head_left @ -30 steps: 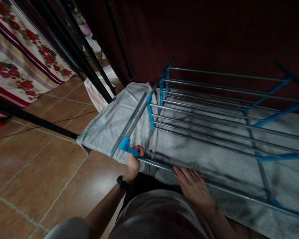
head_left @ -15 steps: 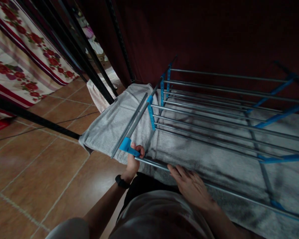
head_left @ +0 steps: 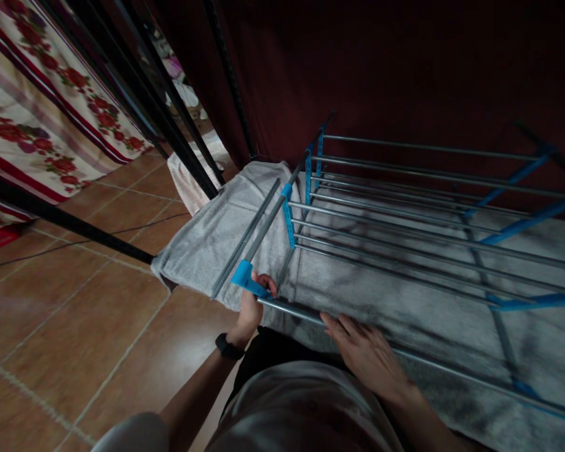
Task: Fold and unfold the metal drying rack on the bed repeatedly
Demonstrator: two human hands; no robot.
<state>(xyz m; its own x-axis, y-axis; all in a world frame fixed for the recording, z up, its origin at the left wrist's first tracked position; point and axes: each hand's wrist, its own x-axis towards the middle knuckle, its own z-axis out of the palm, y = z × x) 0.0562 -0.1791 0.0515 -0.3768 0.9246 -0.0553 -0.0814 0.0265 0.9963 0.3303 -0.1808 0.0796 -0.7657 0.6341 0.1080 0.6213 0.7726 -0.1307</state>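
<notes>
Here, seen from above, a person bends over a folding metal rack in a dim room.
Drying rack (head_left: pixel 405 232): grey metal rods with blue plastic joints, lying low and nearly flat over a grey cloth, running from the middle of the view out to the right edge.
Near rail (head_left: pixel 292 309): the closest rod of the rack, running from the blue corner piece toward the lower right, just in front of the person's body.
Blue corner piece (head_left: pixel 245 278): a blue plastic joint at the near left corner of the rack, where the near rail meets the side bars.
Left hand (head_left: pixel 254 306): curled shut around the near left corner of the rack, fingers wrapped over the rail just below the blue corner piece; a dark band sits on the wrist.
Right hand (head_left: pixel 365 355): laid palm down with fingers spread and extended, resting on the near rail, well to the right of the left hand; it is not closed around anything.
Grey cloth (head_left: pixel 207 235): a pale grey towel or sheet spread under the rack, its left edge hanging over onto the floor.
Floor (head_left: pixel 75 301): brown tiles with pale grout lines, left of the rack.
Black poles (head_left: pixel 169 135): several dark bars slanting across the upper left.
Floral fabric (head_left: pixel 37 119): white with red flowers, at the far left.
Backdrop (head_left: pixel 405 63): dark red, behind the rack.
</notes>
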